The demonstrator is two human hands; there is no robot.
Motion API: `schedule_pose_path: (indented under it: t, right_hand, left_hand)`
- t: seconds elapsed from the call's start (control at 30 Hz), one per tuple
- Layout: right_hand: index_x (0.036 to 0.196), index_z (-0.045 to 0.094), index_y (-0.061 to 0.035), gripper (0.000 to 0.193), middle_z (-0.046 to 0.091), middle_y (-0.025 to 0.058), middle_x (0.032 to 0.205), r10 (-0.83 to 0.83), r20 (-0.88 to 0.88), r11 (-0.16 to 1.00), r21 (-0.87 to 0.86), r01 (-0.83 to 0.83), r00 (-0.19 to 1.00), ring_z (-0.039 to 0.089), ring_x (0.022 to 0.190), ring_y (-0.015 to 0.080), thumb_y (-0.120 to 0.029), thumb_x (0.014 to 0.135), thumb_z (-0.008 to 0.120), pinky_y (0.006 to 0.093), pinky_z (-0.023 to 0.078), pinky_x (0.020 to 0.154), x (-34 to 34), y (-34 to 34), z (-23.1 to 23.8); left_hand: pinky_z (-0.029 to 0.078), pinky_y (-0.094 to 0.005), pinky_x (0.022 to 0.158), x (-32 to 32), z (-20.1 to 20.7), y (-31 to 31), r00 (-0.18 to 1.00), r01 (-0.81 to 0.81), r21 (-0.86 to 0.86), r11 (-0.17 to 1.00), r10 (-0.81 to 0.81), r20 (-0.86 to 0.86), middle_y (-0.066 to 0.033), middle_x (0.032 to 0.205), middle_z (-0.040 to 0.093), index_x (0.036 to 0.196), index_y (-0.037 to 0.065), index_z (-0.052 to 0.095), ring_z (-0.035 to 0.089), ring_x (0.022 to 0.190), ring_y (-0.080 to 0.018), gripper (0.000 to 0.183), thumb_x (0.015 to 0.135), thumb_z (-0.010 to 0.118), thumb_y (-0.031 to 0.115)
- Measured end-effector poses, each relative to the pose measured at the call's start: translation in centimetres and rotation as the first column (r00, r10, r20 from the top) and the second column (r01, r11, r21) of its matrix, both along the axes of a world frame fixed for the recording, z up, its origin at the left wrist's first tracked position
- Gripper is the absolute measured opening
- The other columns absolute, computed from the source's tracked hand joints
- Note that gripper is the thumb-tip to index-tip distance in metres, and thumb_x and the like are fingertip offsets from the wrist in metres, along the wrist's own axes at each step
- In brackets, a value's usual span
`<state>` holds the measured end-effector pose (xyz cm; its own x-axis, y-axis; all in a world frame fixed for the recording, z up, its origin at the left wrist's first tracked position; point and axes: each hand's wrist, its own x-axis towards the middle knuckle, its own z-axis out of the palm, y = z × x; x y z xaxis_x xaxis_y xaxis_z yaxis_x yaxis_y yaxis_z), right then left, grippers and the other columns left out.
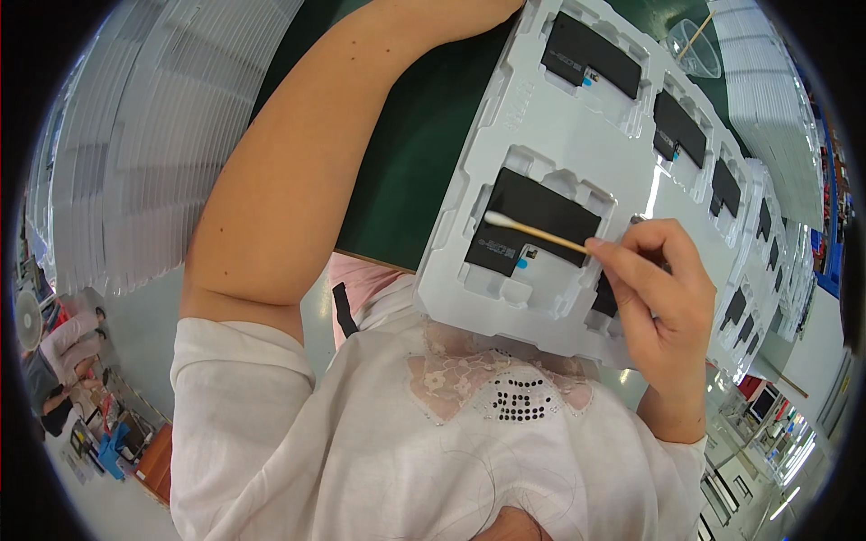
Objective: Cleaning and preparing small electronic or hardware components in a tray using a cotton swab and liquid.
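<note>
In the head view, the right hand (663, 298) pinches a cotton swab (550, 234) by its wooden stick, between thumb and index finger. The swab's white tip points left and lies over a flat black battery-like part (546, 200); whether it touches the surface, I cannot tell. That part sits in the near-left compartment of a white plastic tray (577, 135), with a blue dot (522, 263) at its near edge. Another black part (606, 299) is half hidden by the right hand, and a third (591, 56) fills the far-left compartment; more continue to the right.

The left hand (502, 6) is by the tray's far-left corner, mostly cut off, so I cannot tell what its fingers do.

The tray overhangs the near edge of a dark green table (397, 171). Beyond it, at far right, stands a clear cup (708, 56) holding a stick. Stacked clear trays (135, 144) rise at left.
</note>
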<state>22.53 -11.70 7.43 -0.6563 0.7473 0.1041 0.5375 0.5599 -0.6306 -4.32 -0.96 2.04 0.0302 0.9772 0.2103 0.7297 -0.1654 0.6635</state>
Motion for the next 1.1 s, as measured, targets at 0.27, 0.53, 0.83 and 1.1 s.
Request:
schedule_pose_path:
  t: [0.27, 0.53, 0.83, 1.1]
  right_hand:
    - [0.097, 0.069, 0.0019, 0.024, 0.053, 0.0078, 0.085, -0.039, -0.033, 0.996, 0.076, 0.041, 0.999, 0.051, 0.068, 0.0146, 0.012, 0.077, 0.061, 0.0232, 0.04, 0.057, 0.0, 0.5, -0.3]
    - [0.1, 0.07, 0.003, 0.02, 0.055, 0.0051, 0.091, -0.297, -0.321, 0.953, -0.15, 0.262, 0.899, 0.05, 0.076, 0.0093, 0.008, 0.083, 0.062, 0.0195, 0.037, 0.061, 2.1, 0.2, 0.3]
    - [0.102, 0.07, 0.0028, 0.021, 0.055, 0.0056, 0.091, -0.418, -0.36, 0.902, -0.278, 0.332, 0.834, 0.049, 0.077, 0.0099, 0.005, 0.083, 0.062, 0.0194, 0.036, 0.064, 6.7, -0.6, 0.1]
    - [0.1, 0.069, 0.0037, 0.021, 0.056, 0.0053, 0.09, -0.347, -0.159, 0.931, -0.176, 0.32, 0.924, 0.05, 0.077, 0.0109, 0.007, 0.081, 0.06, 0.0218, 0.036, 0.065, 9.6, -1.2, 0.9]
  left_hand:
    - [0.048, -0.0401, 0.081, -0.1, -0.1, 0.2, 1.0, 0.002, 0.016, 1.0, -0.002, 0.002, -0.0226, 0.097, 0.064, 0.116, -0.002, 0.059, 0.061, 0.092, -0.0348, 0.033, 0.088, 0.054, 0.015]
    - [0.047, -0.0395, 0.081, 0.0, -0.2, 0.2, 1.0, 0.013, 0.045, 0.999, -0.013, 0.005, -0.023, 0.098, 0.063, 0.117, -0.002, 0.059, 0.061, 0.094, -0.0351, 0.033, 0.088, 0.054, 0.015]
    - [0.048, -0.0388, 0.08, -0.2, -0.4, 0.0, 1.0, -0.005, 0.038, 0.999, 0.005, -0.008, -0.0214, 0.095, 0.064, 0.117, -0.001, 0.058, 0.061, 0.091, -0.034, 0.035, 0.088, 0.056, 0.018]
    - [0.047, -0.0323, 0.08, 0.0, 0.0, 0.0, 0.995, -0.035, -0.033, 0.999, 0.038, 0.095, -0.0151, 0.092, 0.065, 0.119, 0.0, 0.059, 0.062, 0.087, -0.0237, 0.033, 0.09, 0.056, 0.016]
